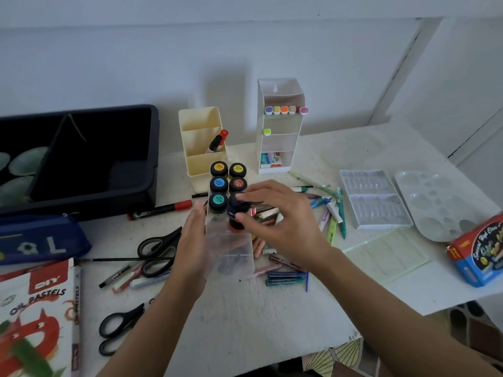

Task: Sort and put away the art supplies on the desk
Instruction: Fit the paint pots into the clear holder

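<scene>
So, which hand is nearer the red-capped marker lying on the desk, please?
Left. The left hand is just right of the marker, apart from it; the right hand is farther right, gripping a paint jar.

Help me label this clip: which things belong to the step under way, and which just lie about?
Step under way: right hand gripping paint jar; left hand pressed against clear tray; five seated jars.
Lying about: scissors, oil pastels box, palette, black bin.

Right hand grips paint jar over clear tray.
</scene>
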